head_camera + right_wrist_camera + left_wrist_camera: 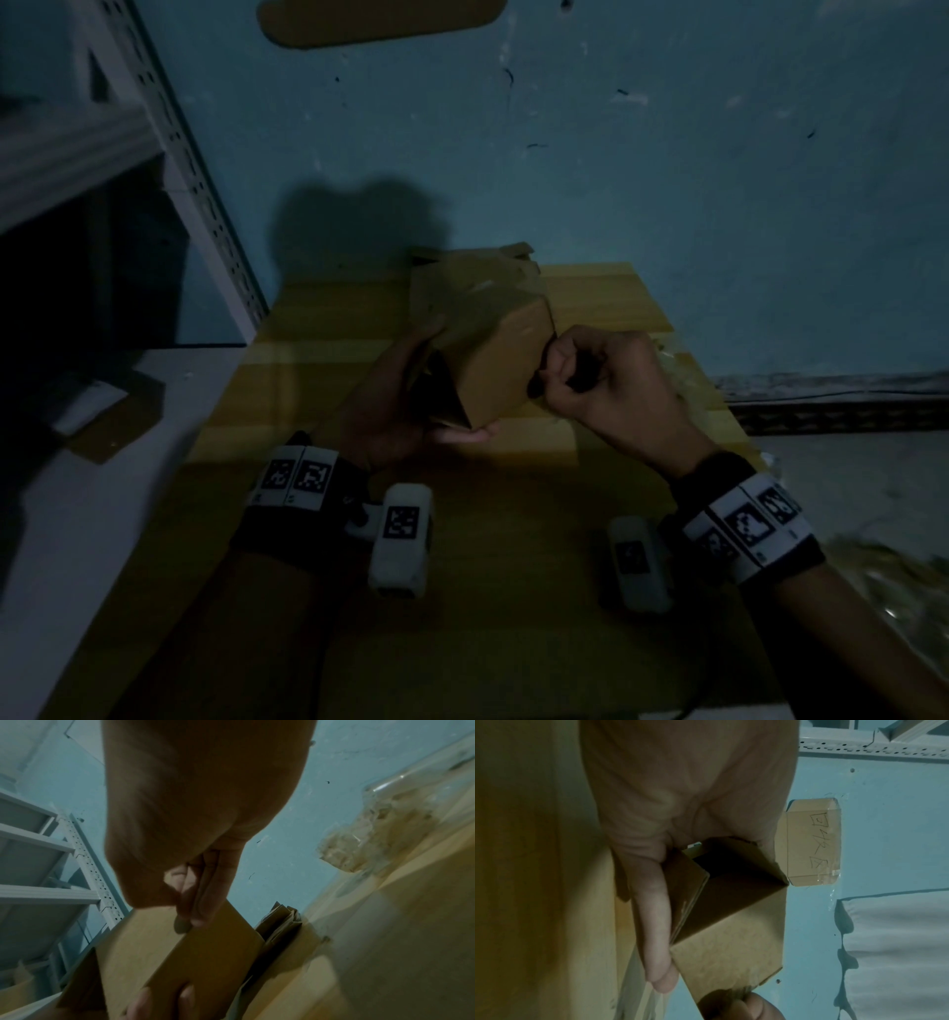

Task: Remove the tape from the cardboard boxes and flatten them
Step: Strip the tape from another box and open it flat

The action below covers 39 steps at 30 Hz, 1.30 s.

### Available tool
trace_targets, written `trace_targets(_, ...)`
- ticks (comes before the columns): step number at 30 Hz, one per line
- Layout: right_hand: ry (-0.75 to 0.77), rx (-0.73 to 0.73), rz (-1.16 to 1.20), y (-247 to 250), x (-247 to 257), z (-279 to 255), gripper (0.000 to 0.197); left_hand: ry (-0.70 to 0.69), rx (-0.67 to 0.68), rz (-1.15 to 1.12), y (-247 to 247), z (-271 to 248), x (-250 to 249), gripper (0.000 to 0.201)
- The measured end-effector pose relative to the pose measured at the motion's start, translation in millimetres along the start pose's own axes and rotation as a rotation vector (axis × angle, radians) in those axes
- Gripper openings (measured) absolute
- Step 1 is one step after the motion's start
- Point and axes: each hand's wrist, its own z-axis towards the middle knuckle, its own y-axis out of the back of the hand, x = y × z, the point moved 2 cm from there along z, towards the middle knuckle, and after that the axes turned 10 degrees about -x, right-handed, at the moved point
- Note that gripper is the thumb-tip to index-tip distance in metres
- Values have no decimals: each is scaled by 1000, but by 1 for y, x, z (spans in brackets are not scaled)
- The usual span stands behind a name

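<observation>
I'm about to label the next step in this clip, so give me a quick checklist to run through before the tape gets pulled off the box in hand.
1. Box supported: ok. The left hand holds the cardboard box from below and the side, lifted off the yellow table.
2. Right hand at the box: ok. Its curled fingers are at the box's right edge.
3. Tape actually pinched: cannot tell. The pictures are dark, and no tape strip shows clearly between the fingers.
4. Near end of box open: ok. The left wrist view shows a hollow interior.
5. Room to pull rightward: ok. The crumpled tape pile lies farther right on the table.
</observation>
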Motion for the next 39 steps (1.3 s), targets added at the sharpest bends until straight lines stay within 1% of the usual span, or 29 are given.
trace_targets(2,-28,-23,47,0,1,0,18,-9,-18,-3,-1,-2,-1,45)
trace_targets(4,-37,-43,71,-1,3,0,28,-22,-27,-15,-1,-3,-1,41)
trace_targets(6,-80,-51,177,0,5,0,30,-28,-29,-29,0,-4,-2,40)
trace_targets(8,-153,-66,335,3,7,-1,26,-18,-33,-62,2,-5,-2,42)
trace_targets(10,-178,-88,423,6,8,-1,23,-9,-34,-97,3,-7,-3,44)
trace_targets(13,-172,-102,481,8,11,0,21,-13,-27,-91,5,-6,-4,47)
trace_targets(15,-167,-99,499,9,12,1,16,-21,-22,-77,5,-5,-4,48)
trace_targets(17,-164,-89,496,9,13,1,10,-29,-27,-44,5,-5,-4,45)
trace_targets(19,-140,-83,432,9,13,0,24,-28,-19,-21,5,-5,-4,46)
trace_targets(23,-85,-43,45,7,15,0,46,-59,-18,56,3,-2,-2,47)
trace_targets(25,-6,-27,-126,7,17,2,54,-67,-31,73,2,-2,-1,45)
trace_targets(27,73,-1,-268,5,17,4,54,-60,-28,69,0,-3,0,46)
trace_targets(29,119,8,-369,3,15,5,46,-50,-37,67,0,-3,-1,47)
trace_targets(30,129,8,-376,3,14,5,39,-44,-41,64,0,-3,-1,48)
trace_targets(32,124,10,-295,2,9,4,25,-38,-52,59,1,-3,-2,49)
trace_targets(33,98,8,-228,3,7,4,20,-43,-53,58,2,-3,-2,48)
trace_targets(36,-104,-7,39,11,3,4,19,-54,-52,31,4,-5,-3,45)
trace_targets(37,-150,-26,135,15,4,5,19,-54,-49,19,5,-6,-4,45)
trace_targets(39,-185,-66,275,22,5,5,17,-61,-32,27,3,-7,-5,48)
